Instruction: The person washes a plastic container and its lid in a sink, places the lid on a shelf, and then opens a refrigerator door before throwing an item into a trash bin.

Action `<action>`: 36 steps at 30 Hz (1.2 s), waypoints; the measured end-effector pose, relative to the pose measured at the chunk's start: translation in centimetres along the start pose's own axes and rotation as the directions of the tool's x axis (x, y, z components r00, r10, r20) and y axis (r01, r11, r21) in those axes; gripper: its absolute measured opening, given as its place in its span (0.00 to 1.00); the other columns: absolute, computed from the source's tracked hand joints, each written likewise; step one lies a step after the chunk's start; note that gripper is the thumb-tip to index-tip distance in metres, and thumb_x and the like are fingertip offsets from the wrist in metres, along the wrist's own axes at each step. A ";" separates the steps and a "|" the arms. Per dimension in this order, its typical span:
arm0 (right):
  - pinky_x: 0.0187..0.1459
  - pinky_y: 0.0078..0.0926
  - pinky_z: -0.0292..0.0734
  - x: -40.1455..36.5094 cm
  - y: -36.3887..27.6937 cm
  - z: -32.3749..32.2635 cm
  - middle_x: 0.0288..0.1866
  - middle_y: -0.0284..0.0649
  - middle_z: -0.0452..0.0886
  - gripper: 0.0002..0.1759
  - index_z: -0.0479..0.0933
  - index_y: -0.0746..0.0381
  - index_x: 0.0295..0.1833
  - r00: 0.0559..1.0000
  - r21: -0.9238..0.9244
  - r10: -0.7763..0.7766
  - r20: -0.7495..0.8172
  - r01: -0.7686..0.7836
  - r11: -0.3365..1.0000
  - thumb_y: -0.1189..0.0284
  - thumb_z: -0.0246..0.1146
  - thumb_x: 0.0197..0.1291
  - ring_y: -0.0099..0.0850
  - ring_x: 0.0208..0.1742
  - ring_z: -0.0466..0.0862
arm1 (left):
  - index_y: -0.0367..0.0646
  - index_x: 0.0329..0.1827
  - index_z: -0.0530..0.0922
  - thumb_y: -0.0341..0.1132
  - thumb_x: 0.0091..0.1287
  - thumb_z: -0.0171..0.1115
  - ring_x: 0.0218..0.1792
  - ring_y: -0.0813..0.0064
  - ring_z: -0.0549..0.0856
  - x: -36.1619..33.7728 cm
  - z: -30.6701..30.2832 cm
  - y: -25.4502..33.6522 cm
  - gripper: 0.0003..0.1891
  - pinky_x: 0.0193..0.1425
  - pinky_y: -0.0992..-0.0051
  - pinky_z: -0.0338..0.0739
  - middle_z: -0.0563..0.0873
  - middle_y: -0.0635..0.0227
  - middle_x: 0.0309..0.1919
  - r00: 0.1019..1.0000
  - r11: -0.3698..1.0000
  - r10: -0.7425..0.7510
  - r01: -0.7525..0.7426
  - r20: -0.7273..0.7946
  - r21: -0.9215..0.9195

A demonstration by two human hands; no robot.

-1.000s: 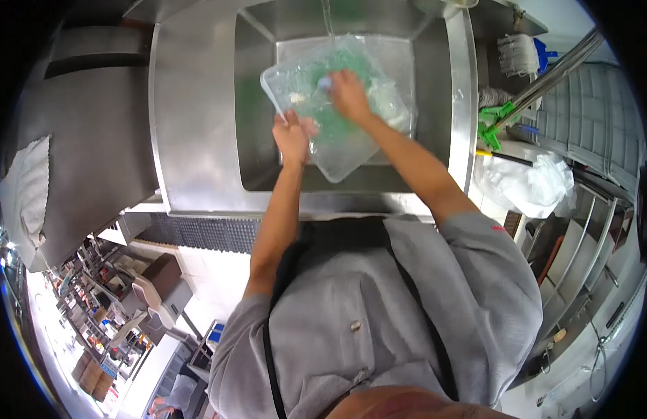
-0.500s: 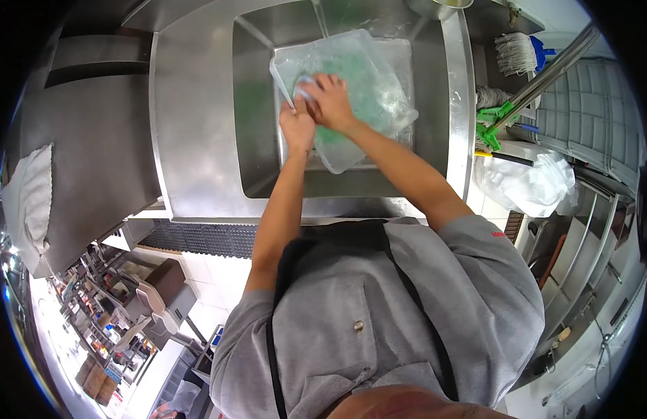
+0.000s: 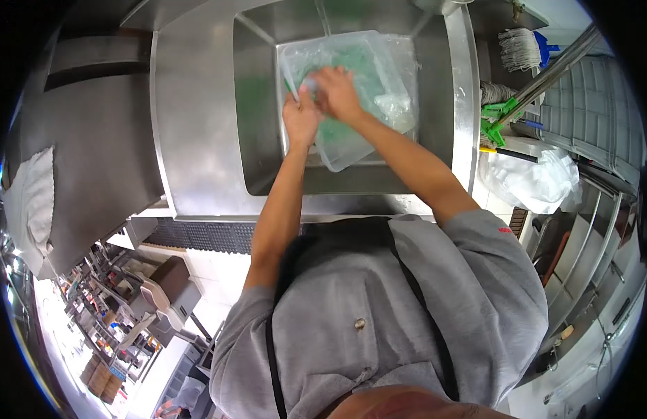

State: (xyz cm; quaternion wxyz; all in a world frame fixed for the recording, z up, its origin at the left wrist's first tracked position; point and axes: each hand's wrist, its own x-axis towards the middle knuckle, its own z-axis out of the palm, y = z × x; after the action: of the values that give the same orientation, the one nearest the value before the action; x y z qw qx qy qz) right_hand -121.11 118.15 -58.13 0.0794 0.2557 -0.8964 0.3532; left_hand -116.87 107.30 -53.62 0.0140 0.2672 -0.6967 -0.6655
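A translucent plastic tub [image 3: 351,148] lies tilted inside the metal sink [image 3: 259,150], with suds and a green tint over it. My left hand [image 3: 301,120] is closed on the tub's left rim. Close beside it, my right hand [image 3: 337,94] is bent over the inside of the tub near that rim, its fingers curled around a small pale bluish pad [image 3: 310,84]. Most of the pad is hidden by the fingers, and motion blurs it.
Steel counter [image 3: 194,105] extends left of the sink, with a white cloth [image 3: 33,202] at the far left. Mop heads [image 3: 520,50], metal poles [image 3: 547,73] and a white plastic bag [image 3: 536,178] stand to the right. Another person [image 3: 187,397] is at lower left.
My right hand has shifted slightly right and down along the tub's left side with the pad. The tub has moved a little right; my left hand stays at its rim.
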 end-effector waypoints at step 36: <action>0.49 0.43 0.76 -1.5 -0.1 3.4 0.43 0.58 0.80 0.15 0.81 0.68 0.34 0.611 0.021 0.694 0.380 -0.756 0.654 0.66 0.59 0.49 0.51 0.45 0.81 | 0.31 0.49 0.63 0.53 0.73 0.40 0.26 0.67 0.81 -0.5 -1.7 2.5 0.26 0.28 0.70 0.82 0.80 0.50 0.30 0.943 0.982 0.184 -0.187 -0.277 0.017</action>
State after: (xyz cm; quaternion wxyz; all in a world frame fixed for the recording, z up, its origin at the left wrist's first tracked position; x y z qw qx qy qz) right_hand -119.64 116.36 -61.07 -0.2494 -0.0677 -0.8863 0.3843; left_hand -116.66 105.87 -50.90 0.1752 0.2910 -0.7068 -0.6206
